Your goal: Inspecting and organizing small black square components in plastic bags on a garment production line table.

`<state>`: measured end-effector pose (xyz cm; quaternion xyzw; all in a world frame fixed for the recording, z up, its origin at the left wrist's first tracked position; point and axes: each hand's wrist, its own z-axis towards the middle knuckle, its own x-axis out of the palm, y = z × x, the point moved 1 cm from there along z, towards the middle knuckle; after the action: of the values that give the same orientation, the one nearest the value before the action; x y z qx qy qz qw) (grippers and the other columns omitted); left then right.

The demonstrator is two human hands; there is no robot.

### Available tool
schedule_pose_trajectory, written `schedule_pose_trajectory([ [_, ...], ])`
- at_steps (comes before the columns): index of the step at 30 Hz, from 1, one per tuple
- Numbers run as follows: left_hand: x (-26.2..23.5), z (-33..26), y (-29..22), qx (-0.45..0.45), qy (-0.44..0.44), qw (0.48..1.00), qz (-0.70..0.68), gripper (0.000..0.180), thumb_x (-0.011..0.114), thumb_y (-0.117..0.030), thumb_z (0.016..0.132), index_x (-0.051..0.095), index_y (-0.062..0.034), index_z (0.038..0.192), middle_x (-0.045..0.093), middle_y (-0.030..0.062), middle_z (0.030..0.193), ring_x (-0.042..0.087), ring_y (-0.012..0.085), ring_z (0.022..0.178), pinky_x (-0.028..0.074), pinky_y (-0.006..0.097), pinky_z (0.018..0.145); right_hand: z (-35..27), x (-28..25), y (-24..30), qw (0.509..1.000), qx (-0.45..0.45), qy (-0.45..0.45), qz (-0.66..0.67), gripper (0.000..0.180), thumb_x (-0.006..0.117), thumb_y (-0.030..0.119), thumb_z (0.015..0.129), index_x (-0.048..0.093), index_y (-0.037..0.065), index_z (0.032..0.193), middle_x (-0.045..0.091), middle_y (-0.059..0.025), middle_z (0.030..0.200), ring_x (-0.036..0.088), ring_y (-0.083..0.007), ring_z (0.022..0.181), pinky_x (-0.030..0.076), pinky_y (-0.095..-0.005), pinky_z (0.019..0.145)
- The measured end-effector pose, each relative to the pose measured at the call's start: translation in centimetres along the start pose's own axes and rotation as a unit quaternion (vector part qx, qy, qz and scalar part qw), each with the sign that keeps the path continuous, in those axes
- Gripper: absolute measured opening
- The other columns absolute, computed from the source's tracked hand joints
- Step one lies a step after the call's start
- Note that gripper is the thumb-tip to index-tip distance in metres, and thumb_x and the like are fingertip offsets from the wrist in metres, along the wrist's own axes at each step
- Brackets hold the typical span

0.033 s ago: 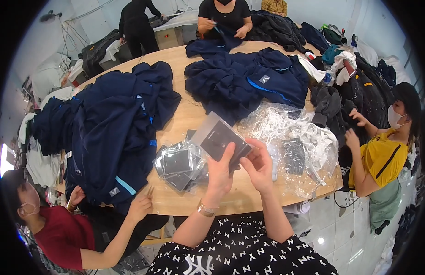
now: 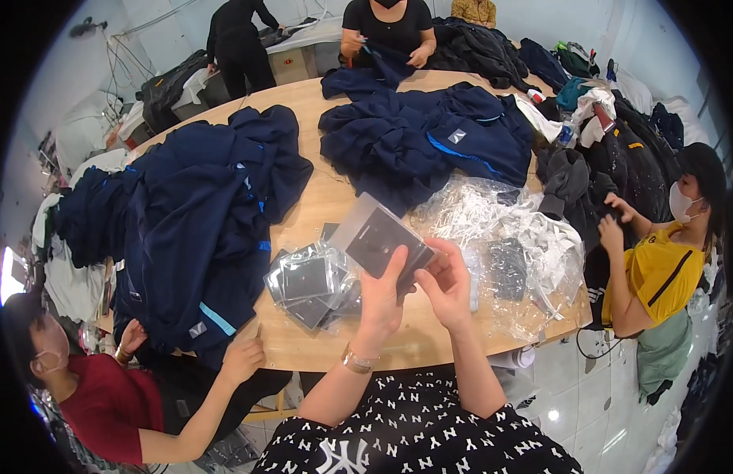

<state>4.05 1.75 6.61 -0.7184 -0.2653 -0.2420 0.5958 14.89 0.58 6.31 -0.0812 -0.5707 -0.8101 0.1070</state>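
The fingers of the left hand are curled against the near edge of a flat square packet of clear plastic with a dark insert and a grey backing, the thumb pressed on its face. The right hand pinches the packet's right corner between thumb and forefinger, the other fingers loosely bent behind it. Both hands close on the packet and hold it tilted above the near edge of the light wooden oval table, its upper corner pointing toward the table's middle. A metal bracelet circles the left wrist.

Just under and to the left of the packet, a small heap of similar clear-wrapped dark squares lies on the table near its near edge. To the right of the hands, crumpled clear plastic bags with white and grey contents spread toward the table's right edge.

Along the left side of the table a large pile of navy blue garments with light blue trim hangs over the edge. A second pile of navy garments sits beyond the middle, toward the far edge. Dark grey and black clothes are heaped at the far right edge.

A person in a red top sits at the near left corner, one hand on the table edge beside the navy pile. A person in a yellow top sits at the right edge, hands on dark cloth. A person in black works at the far edge.
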Motion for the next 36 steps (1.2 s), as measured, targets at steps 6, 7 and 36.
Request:
schedule_pose_trajectory([
  [6, -0.9, 0.9, -0.1, -0.045, -0.006, 0.999, 0.023, 0.017, 0.058, -0.025, 0.085, 0.056, -0.0091, 0.092, 0.062, 0.0002, 0.076, 0.059, 0.0098, 0.059, 0.043, 0.020, 0.046, 0.0, -0.4, -0.4, 0.999, 0.038, -0.029, 0.024, 0.038, 0.054, -0.008, 0.079, 0.045, 0.001, 0.115, 0.057, -0.0048, 0.085, 0.057, -0.0105, 0.077, 0.047, -0.0229, 0.070],
  [7, -1.3, 1.0, -0.8, -0.056, 0.028, 0.998, 0.007, 0.024, 0.059, -0.025, 0.085, 0.052, -0.0069, 0.099, 0.060, 0.0018, 0.088, 0.059, 0.0115, 0.073, 0.045, 0.024, 0.053, -0.1, -0.5, -0.4, 0.999, 0.039, -0.029, 0.024, 0.038, 0.054, -0.008, 0.079, 0.045, 0.001, 0.115, 0.057, -0.0048, 0.085, 0.057, -0.0105, 0.077, 0.047, -0.0229, 0.070],
  [36, -1.4, 1.4, 0.0, 0.011, -0.009, 1.000, -0.022, 0.022, 0.057, -0.016, 0.085, 0.051, -0.0044, 0.102, 0.061, 0.0062, 0.091, 0.062, 0.0148, 0.077, 0.054, 0.026, 0.061, 0.2, 0.3, 0.1, 0.996, 0.073, -0.015, 0.057, 0.044, 0.055, -0.009, 0.077, 0.039, 0.003, 0.116, 0.053, -0.0088, 0.101, 0.054, -0.0134, 0.093, 0.047, -0.0257, 0.079],
])
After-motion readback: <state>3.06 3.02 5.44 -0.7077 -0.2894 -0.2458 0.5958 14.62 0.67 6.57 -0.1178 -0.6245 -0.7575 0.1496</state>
